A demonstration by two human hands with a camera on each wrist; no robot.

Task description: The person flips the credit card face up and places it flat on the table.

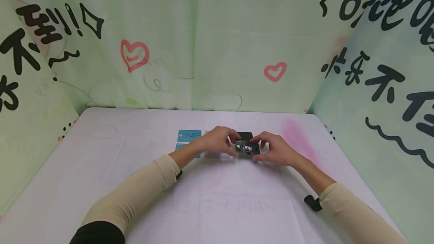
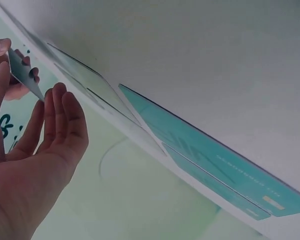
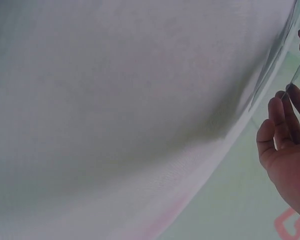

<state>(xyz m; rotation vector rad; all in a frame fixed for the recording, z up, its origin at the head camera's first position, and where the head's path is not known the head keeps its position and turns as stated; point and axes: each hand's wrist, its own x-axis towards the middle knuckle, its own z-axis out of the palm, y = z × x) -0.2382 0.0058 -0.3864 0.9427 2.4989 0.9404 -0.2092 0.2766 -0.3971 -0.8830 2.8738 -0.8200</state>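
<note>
Between both hands is a black card (image 1: 247, 148) with "Vip" printed on its face, close over the far half of the table. My left hand (image 1: 219, 140) holds its left edge, thumb at the near corner. At the opposite edge, my right hand (image 1: 276, 149) grips it with thumb and fingers. The card's underside (image 2: 22, 74) looks pale in the left wrist view. Just behind it a second black card (image 1: 245, 135) lies on the table, partly covered. Below my left hand lie pale cards (image 1: 217, 155), mostly hidden in the head view.
To the left, two blue cards (image 1: 189, 135) lie one behind the other on the white-covered table (image 1: 217, 206). Printed curtains (image 1: 223, 48) enclose the table at the back and both sides. A black wrist device (image 1: 312, 203) sits at the right sleeve.
</note>
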